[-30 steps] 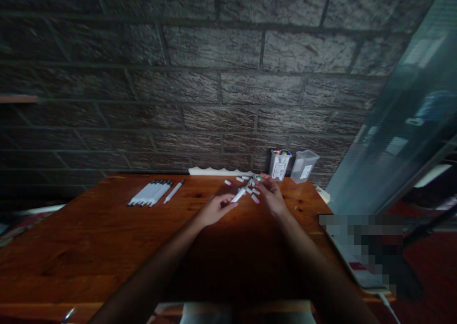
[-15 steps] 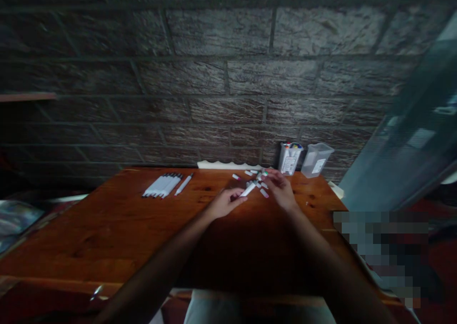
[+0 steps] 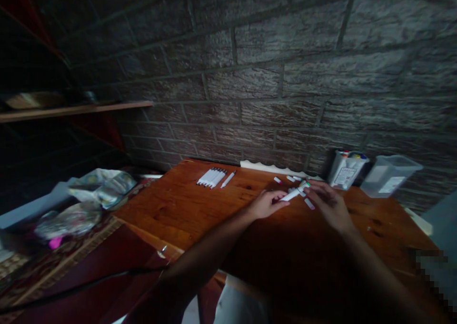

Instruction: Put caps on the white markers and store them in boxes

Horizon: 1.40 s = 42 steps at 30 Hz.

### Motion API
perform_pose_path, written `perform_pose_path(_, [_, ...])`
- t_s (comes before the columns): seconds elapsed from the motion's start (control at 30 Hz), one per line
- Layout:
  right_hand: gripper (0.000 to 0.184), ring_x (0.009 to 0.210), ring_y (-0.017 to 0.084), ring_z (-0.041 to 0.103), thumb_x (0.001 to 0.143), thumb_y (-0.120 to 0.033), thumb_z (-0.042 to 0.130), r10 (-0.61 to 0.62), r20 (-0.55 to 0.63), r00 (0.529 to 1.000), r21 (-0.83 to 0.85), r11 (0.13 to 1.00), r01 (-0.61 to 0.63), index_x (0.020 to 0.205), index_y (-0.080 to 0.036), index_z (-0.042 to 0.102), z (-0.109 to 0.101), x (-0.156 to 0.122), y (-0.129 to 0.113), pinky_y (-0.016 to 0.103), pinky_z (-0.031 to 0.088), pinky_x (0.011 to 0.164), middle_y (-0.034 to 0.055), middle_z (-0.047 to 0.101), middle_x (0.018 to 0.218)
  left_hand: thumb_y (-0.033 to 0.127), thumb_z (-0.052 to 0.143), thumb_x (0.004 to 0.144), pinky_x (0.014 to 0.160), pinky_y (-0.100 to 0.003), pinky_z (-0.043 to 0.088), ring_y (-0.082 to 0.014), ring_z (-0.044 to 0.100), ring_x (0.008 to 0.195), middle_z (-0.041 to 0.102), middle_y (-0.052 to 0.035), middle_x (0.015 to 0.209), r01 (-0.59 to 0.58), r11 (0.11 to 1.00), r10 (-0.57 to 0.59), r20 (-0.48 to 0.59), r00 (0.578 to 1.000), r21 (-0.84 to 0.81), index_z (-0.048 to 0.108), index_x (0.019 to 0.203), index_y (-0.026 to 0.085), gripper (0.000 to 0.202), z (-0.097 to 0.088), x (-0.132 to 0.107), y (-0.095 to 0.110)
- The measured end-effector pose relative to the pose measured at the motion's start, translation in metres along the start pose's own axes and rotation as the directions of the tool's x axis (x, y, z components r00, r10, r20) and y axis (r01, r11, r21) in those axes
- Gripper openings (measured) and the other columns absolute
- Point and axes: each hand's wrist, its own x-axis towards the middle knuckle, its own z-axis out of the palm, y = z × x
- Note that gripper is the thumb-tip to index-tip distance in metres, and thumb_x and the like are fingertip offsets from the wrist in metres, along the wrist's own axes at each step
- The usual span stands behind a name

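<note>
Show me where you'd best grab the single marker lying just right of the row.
I'd pinch the single marker midway along its white barrel, from above and slightly right, thumb and fingertip across its width. It lies flat on the table, its slim barrel slanting away from the person, and the row of markers sits close on its left, probably crowding fingers there.

- I recorded a brown wooden table (image 3: pixel 171 205), its top knotted and darkly shadowed toward the near side.
- At its left rear I logged a row of white markers (image 3: pixel 212 177), with a single marker (image 3: pixel 228 179) just to their right.
- Small caps (image 3: pixel 309 204) lay scattered farther right.
- A packed container (image 3: pixel 346 171) stood right rear, a clear container (image 3: pixel 391 176) beside it.
</note>
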Motion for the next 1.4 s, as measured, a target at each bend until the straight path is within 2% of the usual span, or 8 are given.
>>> perform_pose_path(0.17, [0.038,0.094,0.019,0.067,0.08,-0.044,0.066,-0.102,0.073,0.992,-0.062,0.992,0.106,0.112,-0.023,0.067,0.008,-0.009,-0.01,0.032,0.056,0.081,0.0072,0.069,0.108,0.031,0.055,0.087,0.077,-0.023,0.042,-0.0137,0.055,0.083,0.062,-0.0086,0.094,-0.066,0.975,0.059,-0.04,0.997,-0.211,0.062,0.102,0.01,0.027,0.004,0.002,0.004])
perform_pose_path(0.27, [0.034,0.095,0.018,0.066,0.084,-0.041,0.063,-0.165,0.125,0.978,-0.112,0.977,0.179,0.113,-0.024,0.067,0.017,-0.015,-0.01,0.032,0.054,0.086,0.0064,0.069,0.11,0.031,0.052,0.082,0.067,-0.022,0.04,-0.0115,0.052,0.072,0.059,-0.0064,0.083,0.03,0.874,-0.052,-0.032,0.998,-0.486,0.06,0.092,0.01,0.024,0.011,0.004,0.008])
perform_pose_path(0.43, [0.031,0.087,0.014,0.065,0.087,-0.039,0.059,-0.194,0.217,0.957,-0.221,0.945,0.241,0.114,-0.024,0.067,0.026,-0.022,-0.011,0.027,0.054,0.08,0.0056,0.068,0.108,0.06,0.05,0.079,0.049,-0.022,0.026,-0.0081,0.036,0.051,0.045,-0.0003,0.061,0.182,0.674,-0.256,0.005,0.967,-0.715,0.053,0.073,0.012,0.049,0.022,0.008,0.012])
perform_pose_path(0.53, [0.035,0.077,0.013,0.063,0.087,-0.042,0.059,-0.169,0.133,0.977,-0.225,0.954,0.196,0.114,-0.022,0.066,0.025,-0.021,-0.014,0.026,0.053,0.072,0.007,0.067,0.109,0.085,0.025,0.078,0.049,-0.023,0.025,-0.0084,0.031,0.048,0.038,0.0004,0.054,0.181,0.548,-0.267,0.034,0.963,-0.817,0.046,0.061,0.014,0.076,0.019,0.01,0.012])
perform_pose_path(0.73, [0.043,0.065,0.014,0.059,0.084,-0.054,0.057,-0.043,-0.091,0.995,-0.264,0.964,0.017,0.103,-0.016,0.068,0.016,-0.011,-0.002,0.027,0.048,0.062,0.007,0.068,0.084,0.086,0.005,0.076,0.051,-0.025,0.031,-0.0104,0.031,0.049,0.028,-0.0002,0.051,0.179,0.333,-0.278,0.085,0.957,-0.926,0.033,0.046,0.017,0.08,-0.008,0.009,0.019])
perform_pose_path(1.0, [0.046,0.062,0.014,0.058,0.082,-0.055,0.055,0.02,-0.15,0.989,-0.206,0.977,-0.051,0.099,-0.014,0.068,0.012,-0.004,0.008,0.025,0.048,0.057,0.0087,0.069,0.087,0.072,0.032,0.087,0.058,-0.026,0.041,-0.0124,0.042,0.055,0.04,-0.0027,0.056,0.179,0.328,-0.346,0.059,0.936,-0.927,0.041,0.053,0.015,0.068,-0.019,0.009,0.031])
perform_pose_path(1.17, [0.045,0.058,0.013,0.057,0.082,-0.054,0.055,0.036,-0.18,0.983,-0.188,0.98,-0.07,0.097,-0.013,0.068,0.011,-0.001,0.007,0.025,0.048,0.056,0.0096,0.07,0.091,0.082,0.024,0.081,0.059,-0.027,0.042,-0.0118,0.04,0.052,0.043,-0.0028,0.059,0.164,0.351,-0.343,0.037,0.939,-0.922,0.051,0.063,0.013,0.076,-0.022,0.009,0.032])
perform_pose_path(1.4, [0.042,0.068,0.015,0.062,0.083,-0.05,0.054,0.023,-0.22,0.975,-0.216,0.974,-0.072,0.099,-0.014,0.069,0.009,0.001,0.009,0.026,0.05,0.062,0.0088,0.07,0.09,0.086,0.02,0.078,0.057,-0.026,0.041,-0.0114,0.039,0.052,0.036,-0.0013,0.054,0.151,0.401,-0.328,0.012,0.944,-0.903,0.042,0.052,0.015,0.079,-0.031,0.009,0.033])
